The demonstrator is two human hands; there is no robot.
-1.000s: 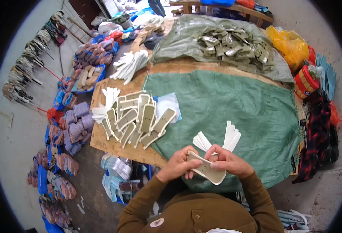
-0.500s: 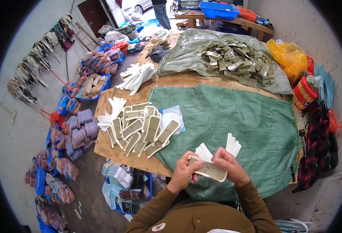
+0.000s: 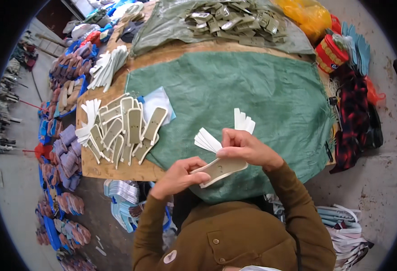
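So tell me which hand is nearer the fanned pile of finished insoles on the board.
Left. The left hand holds the insole just right of the pile; the right hand is farther right.

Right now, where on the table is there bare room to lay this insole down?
The middle and right of the green cloth lie bare, between the fanned insoles on the left and the checked garment at the right edge. The far end is crowded with a grey-green heap. Both hands hold one insole.

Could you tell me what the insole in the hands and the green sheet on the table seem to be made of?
The insole looks like stiff board or foam, matte beige with a pale edge, holding flat. The green sheet seems woven plastic sacking: fine weave, slight sheen, soft creases.
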